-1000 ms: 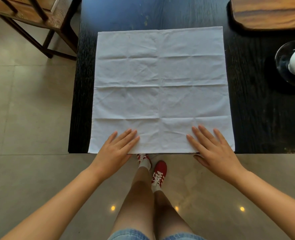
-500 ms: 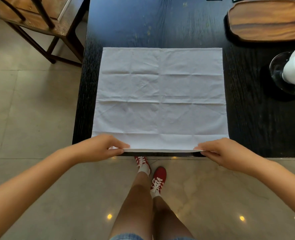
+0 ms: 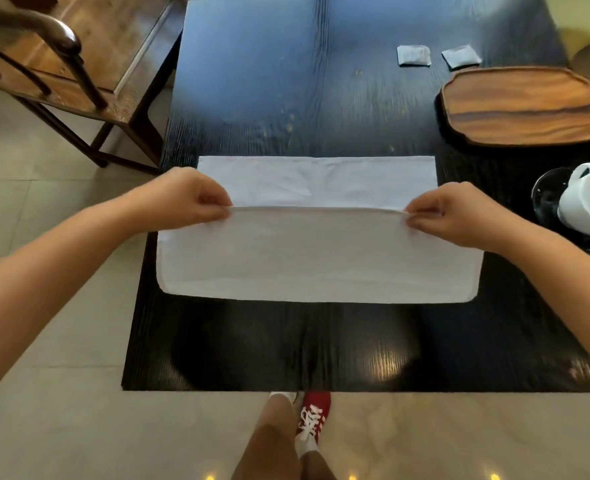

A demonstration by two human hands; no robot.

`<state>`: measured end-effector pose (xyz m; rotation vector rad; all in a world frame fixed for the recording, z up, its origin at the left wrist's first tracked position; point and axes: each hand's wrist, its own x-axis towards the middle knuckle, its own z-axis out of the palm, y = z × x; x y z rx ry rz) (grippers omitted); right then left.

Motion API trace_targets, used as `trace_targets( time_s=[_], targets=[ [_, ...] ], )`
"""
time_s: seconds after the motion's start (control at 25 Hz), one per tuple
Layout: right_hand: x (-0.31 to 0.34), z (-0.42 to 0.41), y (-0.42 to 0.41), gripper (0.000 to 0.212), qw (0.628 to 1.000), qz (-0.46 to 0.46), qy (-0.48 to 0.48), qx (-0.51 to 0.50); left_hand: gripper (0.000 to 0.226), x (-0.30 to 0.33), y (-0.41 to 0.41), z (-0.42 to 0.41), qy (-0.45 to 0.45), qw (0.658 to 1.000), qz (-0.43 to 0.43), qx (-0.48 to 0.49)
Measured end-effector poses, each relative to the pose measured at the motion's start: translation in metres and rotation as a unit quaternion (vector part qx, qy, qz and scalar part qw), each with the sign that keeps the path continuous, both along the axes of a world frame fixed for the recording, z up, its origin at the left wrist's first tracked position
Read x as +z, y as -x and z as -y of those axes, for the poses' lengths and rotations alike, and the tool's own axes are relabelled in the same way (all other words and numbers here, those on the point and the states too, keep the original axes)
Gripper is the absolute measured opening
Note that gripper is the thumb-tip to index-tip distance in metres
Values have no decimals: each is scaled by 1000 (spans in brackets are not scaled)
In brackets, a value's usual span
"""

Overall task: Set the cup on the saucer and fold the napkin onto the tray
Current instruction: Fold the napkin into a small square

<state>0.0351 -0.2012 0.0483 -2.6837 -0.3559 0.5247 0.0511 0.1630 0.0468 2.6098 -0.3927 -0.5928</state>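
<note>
A white cloth napkin (image 3: 317,258) lies on the black table (image 3: 304,98), with its near half lifted and carried over toward the far edge. My left hand (image 3: 186,199) pinches the left corner of the raised edge. My right hand (image 3: 456,213) pinches the right corner. A strip of the far part of the napkin shows beyond the lifted edge. At the right edge a white cup (image 3: 588,202) stands on a dark glass saucer (image 3: 546,195). The oval wooden tray (image 3: 522,105) sits bare at the back right.
Two small grey packets (image 3: 413,56) lie behind the tray. A wooden chair (image 3: 61,67) stands off the table's left side. The table's near edge runs above my legs and red shoes (image 3: 312,420). Tiled floor surrounds the table.
Both hands went from flat on the napkin to pinching its near corners, then lifted that edge and carried it away from me over the cloth. The camera view shifted forward.
</note>
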Motion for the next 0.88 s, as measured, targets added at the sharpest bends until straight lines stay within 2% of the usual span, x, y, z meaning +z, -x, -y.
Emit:
trace_targets(
  time_s=[0.2,0.28,0.48,0.68,0.88],
  targets=[
    [-43,-10,-70,11,997,64,-5,-51,15,-36,-60,0,-4,993,114,41],
    [-61,-12,-82,11,996,79,27,-36,15,-57,-69,0,-12,992,122,27],
    [-81,-12,-100,9,992,90,74,-41,13,-87,-91,-4,-31,997,74,19],
    [-86,-14,-116,12,986,118,52,-101,12,-93,-104,-3,11,989,143,25],
    [-94,-17,-121,11,976,154,77,-134,9,-104,-112,2,31,981,175,72]
  ],
)
